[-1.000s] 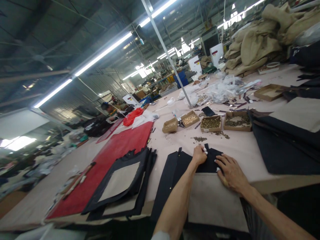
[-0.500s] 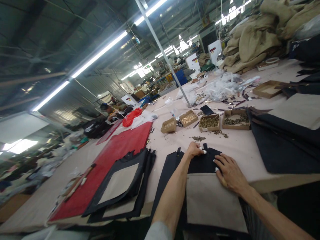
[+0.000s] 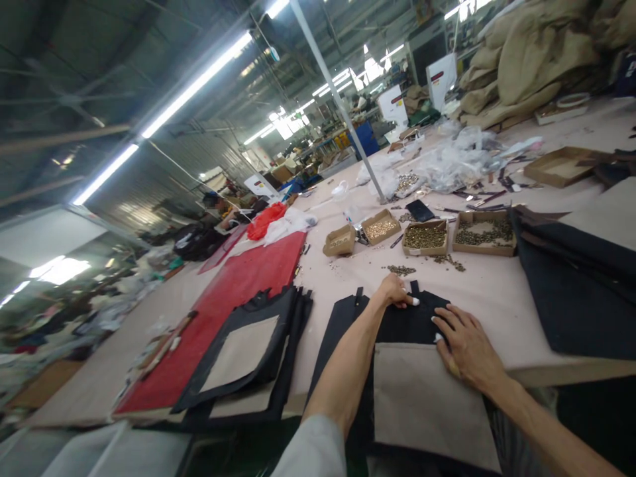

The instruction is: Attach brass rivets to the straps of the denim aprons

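In front of me a black fabric panel with a large beige patch lies on the table, its lower part hanging over the front edge. My left hand is at the panel's narrow top, beside a small black strap tab. Its fingers are curled and pressed together, with white covering on a fingertip; whatever they pinch is hidden. Resting on the panel's right edge, my right hand has its fingers spread, white coverings on some tips. Another black panel lies partly under my left forearm.
Beyond the hands stand cardboard boxes of small metal parts, with loose metal pieces nearby. Stacked black-and-beige panels lie left, by a red sheet. More dark fabric lies right. A metal pole rises behind the boxes.
The view has shifted slightly, so the boxes and right-hand fabric sit farther right. My left hand is still closed by the strap tab, and my right hand stays spread on the panel.
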A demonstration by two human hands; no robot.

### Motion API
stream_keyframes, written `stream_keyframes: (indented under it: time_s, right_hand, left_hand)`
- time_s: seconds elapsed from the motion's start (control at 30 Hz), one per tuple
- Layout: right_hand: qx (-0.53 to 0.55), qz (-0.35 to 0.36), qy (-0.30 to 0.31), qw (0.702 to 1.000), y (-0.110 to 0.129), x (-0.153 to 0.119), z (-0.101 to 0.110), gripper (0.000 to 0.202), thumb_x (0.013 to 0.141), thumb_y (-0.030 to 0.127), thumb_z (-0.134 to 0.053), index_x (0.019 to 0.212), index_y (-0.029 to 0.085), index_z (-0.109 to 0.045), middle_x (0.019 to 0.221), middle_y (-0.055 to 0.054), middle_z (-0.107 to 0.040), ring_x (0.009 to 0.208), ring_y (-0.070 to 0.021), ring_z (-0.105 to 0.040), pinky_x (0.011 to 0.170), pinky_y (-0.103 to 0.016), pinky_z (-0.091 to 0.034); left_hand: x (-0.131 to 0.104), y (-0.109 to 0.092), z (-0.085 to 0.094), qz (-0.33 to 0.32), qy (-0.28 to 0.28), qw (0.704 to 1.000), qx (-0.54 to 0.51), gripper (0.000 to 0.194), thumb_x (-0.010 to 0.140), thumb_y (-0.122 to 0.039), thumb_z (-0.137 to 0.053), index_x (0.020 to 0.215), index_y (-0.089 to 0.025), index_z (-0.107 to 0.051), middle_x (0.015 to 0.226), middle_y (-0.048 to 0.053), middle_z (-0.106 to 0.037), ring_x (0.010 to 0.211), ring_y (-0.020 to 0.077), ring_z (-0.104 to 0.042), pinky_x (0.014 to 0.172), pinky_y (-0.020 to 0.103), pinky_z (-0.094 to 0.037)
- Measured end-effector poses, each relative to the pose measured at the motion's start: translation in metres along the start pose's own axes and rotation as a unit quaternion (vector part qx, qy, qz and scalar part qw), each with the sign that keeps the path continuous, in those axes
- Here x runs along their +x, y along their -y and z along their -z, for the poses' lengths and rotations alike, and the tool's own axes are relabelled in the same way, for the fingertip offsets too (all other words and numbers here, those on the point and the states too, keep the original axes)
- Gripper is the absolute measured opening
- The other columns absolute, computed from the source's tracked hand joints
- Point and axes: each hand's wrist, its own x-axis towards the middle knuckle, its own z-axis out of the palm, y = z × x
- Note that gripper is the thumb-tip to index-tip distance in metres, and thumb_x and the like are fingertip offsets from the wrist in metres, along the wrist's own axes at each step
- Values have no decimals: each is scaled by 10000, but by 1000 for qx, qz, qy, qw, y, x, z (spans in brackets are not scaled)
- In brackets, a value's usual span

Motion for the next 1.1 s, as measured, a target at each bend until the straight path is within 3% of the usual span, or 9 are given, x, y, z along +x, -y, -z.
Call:
stream_keyframes:
  time_s: [0.1, 0.23, 0.33, 0.43, 0.5, 0.63, 0.8, 0.97, 1.1]
  right_hand:
    - [6, 6, -20, 1000, -1, 0, -3, 474, 900, 242, -535, 1360, 218, -648, 1472, -111, -604, 1424, -340, -453, 1159, -548, -373]
    - [11, 5, -31, 999, -2, 1, -4, 468, 886, 231, -538, 1338, 217, -659, 1447, -110, -624, 1408, -336, -472, 1151, -540, -385]
    - [15, -1, -31, 999, -2, 1, -4, 470, 887, 228, -541, 1342, 218, -656, 1450, -105, -622, 1411, -329, -471, 1156, -531, -383]
    - [13, -2, -34, 999, -1, 1, -5, 461, 883, 232, -551, 1331, 222, -662, 1451, -108, -620, 1411, -332, -473, 1156, -533, -382]
    - [8, 0, -35, 999, -1, 1, -5, 456, 882, 233, -552, 1324, 219, -665, 1449, -108, -620, 1406, -334, -478, 1153, -532, -387]
    - [1, 1, -34, 999, 2, 2, -2, 447, 889, 228, -550, 1320, 214, -665, 1454, -99, -617, 1403, -325, -481, 1161, -512, -387]
    - [4, 0, -29, 1000, 1, 2, -1, 461, 892, 237, -551, 1340, 213, -657, 1452, -106, -619, 1411, -327, -473, 1155, -518, -390]
    - [1, 4, -32, 999, -1, 1, -5, 454, 892, 244, -552, 1332, 215, -661, 1445, -108, -621, 1405, -332, -476, 1150, -529, -390]
    - [-2, 3, -37, 999, 0, 1, -3, 453, 891, 230, -547, 1329, 217, -662, 1445, -99, -620, 1400, -331, -475, 1147, -520, -393]
  left_hand:
    - [-17, 20, -3, -81, -64, 988, -117, 544, 483, -331, -1005, 630, -173, -506, 512, -24, -588, 561, 177, -681, 537, 259, -554]
    - [-21, 49, -10, -134, -220, 948, -188, 322, 684, -314, -870, 759, -157, -600, 585, -25, -620, 540, 124, -627, 544, 234, -526]
    - [-13, 58, -12, -152, -318, 928, -117, 131, 764, -225, -737, 851, -162, -663, 703, -7, -679, 625, 128, -639, 638, 252, -544]
    - [-5, 53, -9, -217, -368, 904, -2, 155, 784, -135, -637, 911, -171, -718, 904, 34, -737, 808, 153, -671, 823, 297, -556]
    - [-2, 45, -3, -257, -354, 897, 64, 233, 771, -76, -580, 907, -178, -740, 966, 53, -742, 892, 174, -673, 901, 321, -540]
    - [2, 29, 10, -298, -262, 902, 169, 262, 730, -30, -554, 802, -189, -750, 949, 79, -737, 950, 212, -670, 952, 340, -518]
    - [5, 16, 15, -278, -201, 902, 264, 268, 650, -17, -623, 825, -186, -736, 1020, 117, -725, 1000, 261, -650, 960, 353, -512]
    - [0, 10, 11, -232, -196, 909, 285, 358, 663, -42, -661, 985, -194, -701, 1084, 126, -692, 1031, 283, -636, 965, 367, -507]
    - [-13, 17, 6, -209, -234, 921, 232, 309, 758, -32, -593, 1015, -197, -644, 1024, 104, -664, 1001, 256, -621, 959, 359, -492]
